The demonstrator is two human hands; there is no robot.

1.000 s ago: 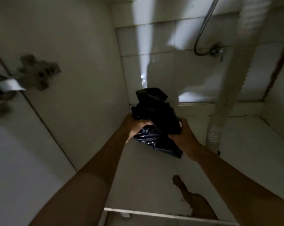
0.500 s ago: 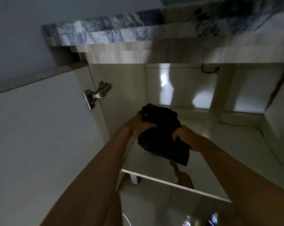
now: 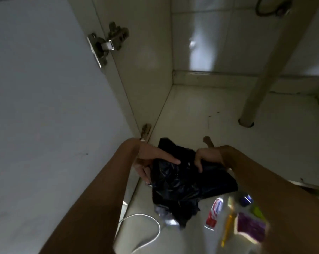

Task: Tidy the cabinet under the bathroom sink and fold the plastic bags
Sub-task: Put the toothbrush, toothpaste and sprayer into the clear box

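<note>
Lower now, the bag [image 3: 188,182] is coming down and out. It is hanging over the front edge of the cabinet floor [image 3: 200,110], near the left front corner. At its left side the left hand [image 3: 151,162] is clutching it, thumb lying across the top, fingers tucked underneath. Opposite, the right hand [image 3: 208,158] is gripping the upper fold with curled fingers. Below, a toothpaste tube [image 3: 214,213] and a white cable [image 3: 151,224] are lying on the bathroom floor, both blurred.

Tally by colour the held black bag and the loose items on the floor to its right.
Black: 1, bag
Red and white: 1, tube
Yellow: 1, blurred stick
Purple: 1, packet
Blue: 1, small object
Green: 1, small piece
Total: 6
</note>
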